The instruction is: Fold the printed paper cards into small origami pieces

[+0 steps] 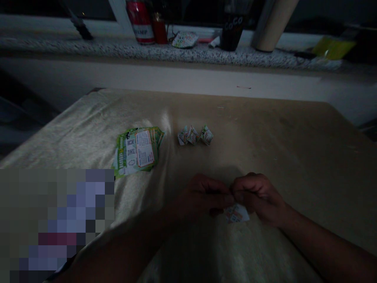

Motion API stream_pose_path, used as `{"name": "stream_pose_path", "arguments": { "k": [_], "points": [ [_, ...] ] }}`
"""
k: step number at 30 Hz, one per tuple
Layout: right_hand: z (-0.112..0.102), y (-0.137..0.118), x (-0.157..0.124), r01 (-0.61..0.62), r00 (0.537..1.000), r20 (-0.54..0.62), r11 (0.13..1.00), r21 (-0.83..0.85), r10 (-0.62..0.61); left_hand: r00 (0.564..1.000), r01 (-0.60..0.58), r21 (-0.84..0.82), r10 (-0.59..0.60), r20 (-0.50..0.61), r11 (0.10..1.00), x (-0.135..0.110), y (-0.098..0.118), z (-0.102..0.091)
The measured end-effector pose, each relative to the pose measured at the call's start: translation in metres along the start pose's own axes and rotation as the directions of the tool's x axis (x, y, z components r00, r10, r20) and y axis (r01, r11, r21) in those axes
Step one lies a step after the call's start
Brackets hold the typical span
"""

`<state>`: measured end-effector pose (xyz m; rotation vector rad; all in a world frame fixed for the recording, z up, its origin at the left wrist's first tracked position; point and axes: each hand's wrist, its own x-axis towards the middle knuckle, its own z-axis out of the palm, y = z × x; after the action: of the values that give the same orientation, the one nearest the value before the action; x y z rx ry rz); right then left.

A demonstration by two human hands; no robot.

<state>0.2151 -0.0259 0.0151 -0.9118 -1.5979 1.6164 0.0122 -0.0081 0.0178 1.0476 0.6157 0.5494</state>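
Observation:
My left hand [206, 194] and my right hand [256, 194] meet low in the head view, thumbs and fingers pinched together on a small piece of printed paper [236, 214]. Its lower part, white with orange and grey print, shows beneath the fingertips; the upper part is hidden by them. Farther off on the table, several small folded paper pieces [193, 135] stand close together in a row. To their left lies a fanned stack of green printed leaflets [137, 151].
A pale cloth covers the table [294, 157], wrinkled on the left. Behind it, a speckled windowsill [112, 49] carries a red can [140, 23], a crumpled printed paper [185, 40], a dark COCO cup [232, 27], a beige cylinder [273, 25] and a yellow packet [332, 48]. The lower left is pixelated.

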Motion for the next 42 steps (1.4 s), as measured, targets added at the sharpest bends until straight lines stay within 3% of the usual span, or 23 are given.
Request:
{"name": "stream_pose_path", "arguments": {
  "k": [2,5,8,11,15,17,23,31,42],
  "points": [
    [0.001,0.0,0.0,-0.056,0.998,-0.025,0.996,0.069,0.058,0.989,-0.145,0.13,0.148,-0.012,0.981,-0.001,0.0,0.001],
    [0.003,-0.003,0.001,-0.097,0.995,-0.028,0.989,0.116,0.101,0.915,-0.384,0.39,0.401,0.04,0.837,-0.004,0.001,0.001],
    [0.003,-0.006,0.002,-0.081,0.995,-0.053,0.99,0.114,0.088,0.87,-0.464,0.461,0.488,0.074,0.757,-0.004,0.003,0.001],
    [0.003,-0.007,0.002,-0.008,0.995,-0.1,1.0,0.023,0.01,0.876,-0.442,0.424,0.481,0.016,0.791,-0.004,0.003,-0.001],
    [0.004,-0.004,0.002,0.149,0.981,-0.098,0.976,-0.158,-0.166,0.895,-0.3,0.322,0.381,-0.23,0.898,-0.003,0.001,-0.003],
    [0.005,-0.001,0.003,0.193,0.97,-0.098,0.947,-0.258,-0.224,0.895,-0.26,0.267,0.336,-0.295,0.928,-0.002,-0.001,-0.004],
    [0.003,0.001,0.003,0.258,0.951,-0.074,0.904,-0.342,-0.3,0.898,-0.294,0.248,0.356,-0.259,0.923,-0.001,-0.002,-0.004],
    [-0.003,0.001,0.003,0.328,0.934,0.009,0.846,-0.42,-0.357,0.929,-0.231,0.392,0.322,-0.182,0.89,-0.001,-0.004,-0.007],
    [-0.006,0.002,0.006,0.265,0.955,0.003,0.85,-0.454,-0.297,0.952,-0.144,0.388,0.234,-0.196,0.91,0.001,-0.004,-0.007]
  ]
}}
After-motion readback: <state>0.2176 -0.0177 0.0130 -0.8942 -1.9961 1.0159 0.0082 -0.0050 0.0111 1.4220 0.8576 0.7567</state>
